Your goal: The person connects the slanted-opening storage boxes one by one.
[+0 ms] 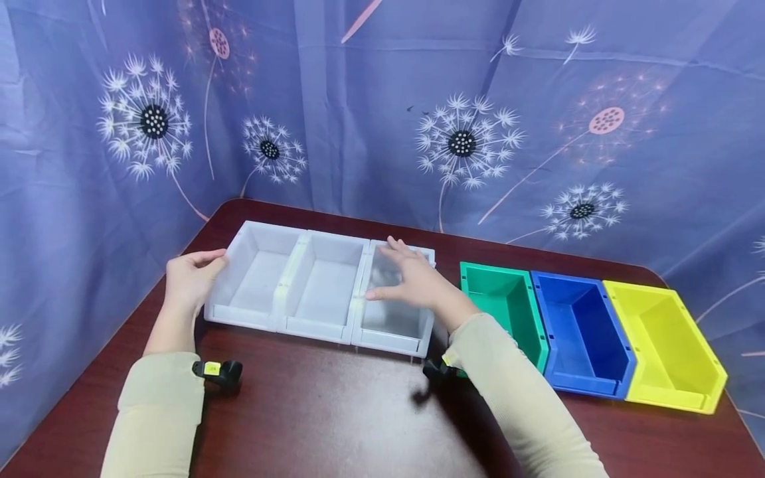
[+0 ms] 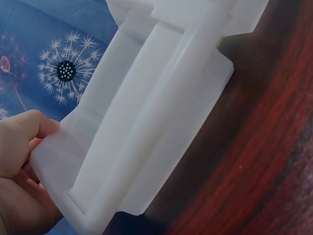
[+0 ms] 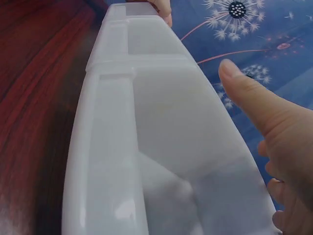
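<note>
Three white plastic bins stand side by side: a left bin (image 1: 259, 272), a middle bin (image 1: 323, 289) and a right bin (image 1: 388, 340). My left hand (image 1: 190, 282) pinches the outer side wall of the left bin between thumb and fingers. In the left wrist view, that hand (image 2: 22, 166) grips the bin's upper corner, and the bins' front appears tilted off the tabletop. My right hand (image 1: 412, 275) is over the right bin, fingers extended and thumb spread apart. The right wrist view shows this hand (image 3: 281, 142) beside the bin's rim, thumb raised.
On the right stand a green bin (image 1: 499, 302), a blue bin (image 1: 576, 332) and a yellow bin (image 1: 666, 342), close together on the dark red-brown table (image 1: 311, 411). My right forearm passes in front of the green bin. A blue dandelion-print curtain (image 1: 370, 133) hangs behind the table.
</note>
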Demonstrator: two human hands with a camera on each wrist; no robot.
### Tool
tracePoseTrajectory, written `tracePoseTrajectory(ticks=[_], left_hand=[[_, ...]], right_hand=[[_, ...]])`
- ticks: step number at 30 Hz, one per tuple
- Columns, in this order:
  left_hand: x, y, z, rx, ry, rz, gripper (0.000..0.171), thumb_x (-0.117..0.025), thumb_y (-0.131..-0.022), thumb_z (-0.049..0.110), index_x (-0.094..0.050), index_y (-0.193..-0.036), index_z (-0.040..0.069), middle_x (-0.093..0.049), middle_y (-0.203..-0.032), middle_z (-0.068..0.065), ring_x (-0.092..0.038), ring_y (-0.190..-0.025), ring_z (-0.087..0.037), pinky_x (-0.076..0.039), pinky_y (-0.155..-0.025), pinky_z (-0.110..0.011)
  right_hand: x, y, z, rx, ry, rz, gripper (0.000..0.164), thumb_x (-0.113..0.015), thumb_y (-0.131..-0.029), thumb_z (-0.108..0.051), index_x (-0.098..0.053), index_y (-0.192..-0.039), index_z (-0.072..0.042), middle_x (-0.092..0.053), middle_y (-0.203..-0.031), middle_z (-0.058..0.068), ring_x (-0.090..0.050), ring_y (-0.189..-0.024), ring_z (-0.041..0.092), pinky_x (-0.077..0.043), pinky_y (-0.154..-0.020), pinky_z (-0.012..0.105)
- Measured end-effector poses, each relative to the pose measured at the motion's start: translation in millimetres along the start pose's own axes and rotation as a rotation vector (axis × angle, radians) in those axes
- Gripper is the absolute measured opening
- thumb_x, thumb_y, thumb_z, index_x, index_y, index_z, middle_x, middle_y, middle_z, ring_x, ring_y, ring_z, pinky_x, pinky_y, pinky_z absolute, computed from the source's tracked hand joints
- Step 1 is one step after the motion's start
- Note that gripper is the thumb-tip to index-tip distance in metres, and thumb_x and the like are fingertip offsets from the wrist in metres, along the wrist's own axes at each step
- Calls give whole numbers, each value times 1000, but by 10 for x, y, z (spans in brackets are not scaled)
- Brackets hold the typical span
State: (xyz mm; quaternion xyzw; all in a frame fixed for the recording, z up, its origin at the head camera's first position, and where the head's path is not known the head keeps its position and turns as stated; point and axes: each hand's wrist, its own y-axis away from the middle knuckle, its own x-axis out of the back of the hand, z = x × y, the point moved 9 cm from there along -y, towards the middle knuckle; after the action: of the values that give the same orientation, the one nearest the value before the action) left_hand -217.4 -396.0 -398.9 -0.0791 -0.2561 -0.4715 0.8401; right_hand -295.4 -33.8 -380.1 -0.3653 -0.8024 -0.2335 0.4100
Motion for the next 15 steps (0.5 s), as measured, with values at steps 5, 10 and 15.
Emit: tracePoseTrajectory(ticks=[5,10,15], left_hand=[[-10,3,7,8,-8,1,43,-57,-92,31,-59,-129,8,-55,-134,-14,-50,-117,-23,-44,-93,-33],[-19,14,-6,32,-1,-9,46,-56,-92,34,-58,-130,9,-51,-139,-14,-47,-124,-27,-42,-101,-41],[-22,34,-11,41,-3,-15,46,-55,-93,35,-56,-132,10,-49,-141,-14,-46,-125,-28,-41,-102,-43]], right_hand=[[103,166,112,-27,-38,49,91,-65,-77,-63,-33,-148,-17,-11,-160,-4,-7,-147,20,-17,-116,52],[186,331,190,-48,-71,99,84,-63,-80,-61,-36,-147,-18,-15,-159,-4,-9,-147,26,-22,-113,55],[253,481,227,-35,-89,144,77,-63,-83,-55,-40,-145,-16,-21,-158,-2,-15,-146,23,-28,-111,54]])
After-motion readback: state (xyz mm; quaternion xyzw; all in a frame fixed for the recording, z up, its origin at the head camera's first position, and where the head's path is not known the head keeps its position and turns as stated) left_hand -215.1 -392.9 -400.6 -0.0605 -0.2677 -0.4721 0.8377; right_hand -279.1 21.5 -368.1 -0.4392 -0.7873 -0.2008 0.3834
